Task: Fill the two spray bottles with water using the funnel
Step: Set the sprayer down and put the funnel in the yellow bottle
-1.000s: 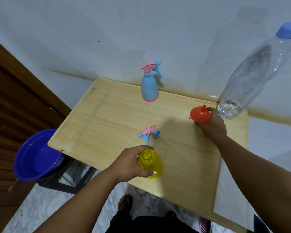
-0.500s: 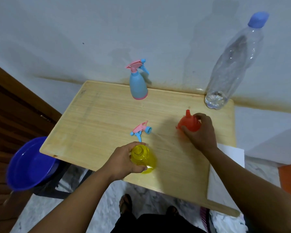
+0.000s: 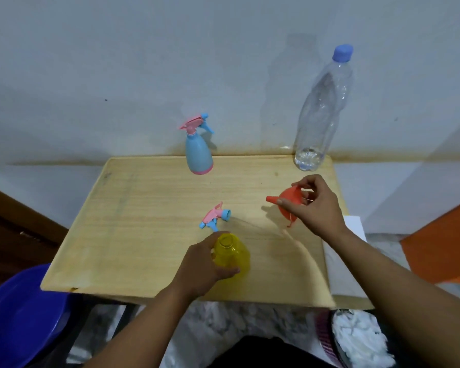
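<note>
Gripping the yellow bottle [image 3: 233,254] low in the centre of the frame, the left hand [image 3: 202,264] has its fingers and thumb curled round the body; the neck is open, with no top on. The sprayer top [image 3: 215,216] lies on the table [image 3: 144,208] just above it. Right of centre, the right hand [image 3: 314,205] pinches the red funnel [image 3: 286,205] by its rim, lifted off the wood, spout pointing left. The blue bottle [image 3: 198,152], top on, stands upright at the table's far edge near the wall. A clear water bottle [image 3: 322,110] with a blue cap stands at the upper right, a little water in its base. A blue basin [image 3: 19,314] shows at lower left.
</note>
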